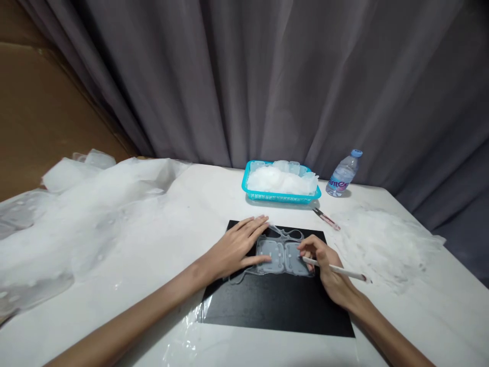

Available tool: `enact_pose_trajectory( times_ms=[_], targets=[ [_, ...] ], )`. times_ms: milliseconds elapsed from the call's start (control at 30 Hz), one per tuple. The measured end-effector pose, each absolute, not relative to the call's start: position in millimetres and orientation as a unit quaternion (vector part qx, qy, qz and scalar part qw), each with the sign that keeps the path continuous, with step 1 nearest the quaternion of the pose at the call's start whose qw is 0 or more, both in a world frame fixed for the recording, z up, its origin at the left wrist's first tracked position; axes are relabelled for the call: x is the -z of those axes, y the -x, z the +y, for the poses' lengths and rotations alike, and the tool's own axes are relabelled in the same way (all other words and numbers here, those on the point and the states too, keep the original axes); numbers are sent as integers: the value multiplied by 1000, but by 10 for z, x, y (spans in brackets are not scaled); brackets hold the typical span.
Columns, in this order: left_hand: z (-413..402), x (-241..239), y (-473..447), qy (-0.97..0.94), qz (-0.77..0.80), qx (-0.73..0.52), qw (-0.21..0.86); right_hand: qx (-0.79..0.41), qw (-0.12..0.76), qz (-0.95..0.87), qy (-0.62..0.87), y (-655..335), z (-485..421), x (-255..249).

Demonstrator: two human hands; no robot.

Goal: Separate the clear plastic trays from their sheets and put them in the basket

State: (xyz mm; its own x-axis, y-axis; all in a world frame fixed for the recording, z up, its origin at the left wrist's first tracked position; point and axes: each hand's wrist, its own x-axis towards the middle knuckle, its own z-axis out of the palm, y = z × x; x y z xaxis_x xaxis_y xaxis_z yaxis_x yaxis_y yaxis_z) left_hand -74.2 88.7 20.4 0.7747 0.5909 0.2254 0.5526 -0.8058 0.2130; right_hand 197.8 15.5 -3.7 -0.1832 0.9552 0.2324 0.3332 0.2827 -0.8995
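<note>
A translucent, moulded plastic piece (270, 255) with two rounded square panels and a looped edge lies on a black mat (267, 306). My left hand (244, 244) rests over its left side, fingers spread, the thumb on the left panel. In my right hand (323, 262) is a slim white pen-like tool (344, 272), held like a pencil. Its tip end is at the right panel, partly hidden by my fingers; what kind of tip it has I cannot make out.
A turquoise basket (282, 198) full of translucent pieces stands at the back beside a water bottle (344, 176). Small thread snips (326, 219) lie before them. Clear plastic sheets (76, 219) pile up on the left, thin scraps (389, 247) on the right. Behind hangs a grey curtain (267, 76).
</note>
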Motion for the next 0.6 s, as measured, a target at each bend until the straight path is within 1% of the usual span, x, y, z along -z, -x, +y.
enact_pose_trajectory(
  times_ms=[133,267,400,600],
  targets=[
    [472,-275,770,-955,255,-138,64,-398,389,-674,486,-1900,135,-47],
    [130,-142,817,-956,257,-122,69,-420,339,-692,479,-1845,101,-107],
    [73,-30,846,-946,282,-122,104,-409,326,-722,452,-1822,107,-109],
    [97,-55,855,-938,294,-113,147,-378,309,-768,414,-1778,165,-107]
  ],
)
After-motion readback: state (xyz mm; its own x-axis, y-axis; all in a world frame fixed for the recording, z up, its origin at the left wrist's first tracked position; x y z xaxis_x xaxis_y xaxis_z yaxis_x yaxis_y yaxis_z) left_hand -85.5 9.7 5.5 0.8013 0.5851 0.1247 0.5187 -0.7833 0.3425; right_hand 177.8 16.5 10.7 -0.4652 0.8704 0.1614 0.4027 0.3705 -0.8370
